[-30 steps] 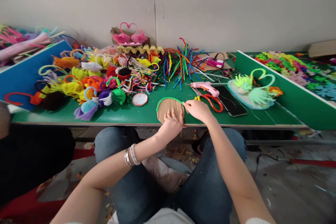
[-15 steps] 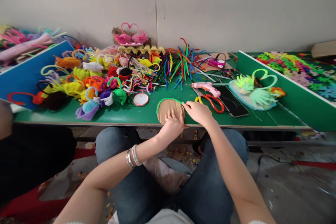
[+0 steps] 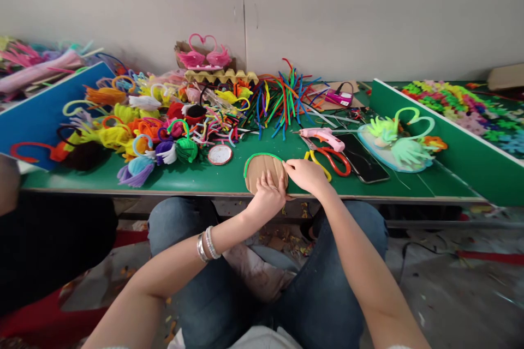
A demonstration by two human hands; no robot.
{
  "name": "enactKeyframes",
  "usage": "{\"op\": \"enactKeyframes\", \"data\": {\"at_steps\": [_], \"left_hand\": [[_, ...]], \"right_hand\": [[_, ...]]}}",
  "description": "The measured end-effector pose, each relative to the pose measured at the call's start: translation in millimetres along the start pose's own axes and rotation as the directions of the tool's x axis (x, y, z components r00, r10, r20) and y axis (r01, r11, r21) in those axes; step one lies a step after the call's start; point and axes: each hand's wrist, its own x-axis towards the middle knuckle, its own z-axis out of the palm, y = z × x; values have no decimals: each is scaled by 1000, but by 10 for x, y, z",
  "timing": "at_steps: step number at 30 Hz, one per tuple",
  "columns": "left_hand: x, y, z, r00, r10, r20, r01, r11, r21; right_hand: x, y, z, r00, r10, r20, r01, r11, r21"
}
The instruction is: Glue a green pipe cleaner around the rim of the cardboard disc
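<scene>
right hand (image 3: 308, 175) has slid down the cardboard disc's (image 3: 262, 166) green pipe cleaner (image 3: 257, 156) edge since a second ago, fingertips pinching it; left hand (image 3: 268, 194) stays spread flat on the disc between both hands on the tabletop (image 3: 204, 177)

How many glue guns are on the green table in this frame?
1. The pink plastic glue gun lies right of the round cardboard disc, beside the red-handled scissors. Others may be hidden under the craft piles.
</scene>
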Motion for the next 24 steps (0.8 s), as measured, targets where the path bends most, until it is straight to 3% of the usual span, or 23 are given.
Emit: {"op": "enactKeyframes", "data": {"at_steps": [10, 24], "left_hand": [[-9, 11, 16, 1000, -16, -5, 16, 1000, 0], [-6, 33, -7, 998, -63, -1, 63, 997, -51]], "right_hand": [[-18, 33, -32, 1000, -7, 19, 7, 999, 42], [-5, -10, 62, 999, -8, -54, 8, 1000, -7]]}}
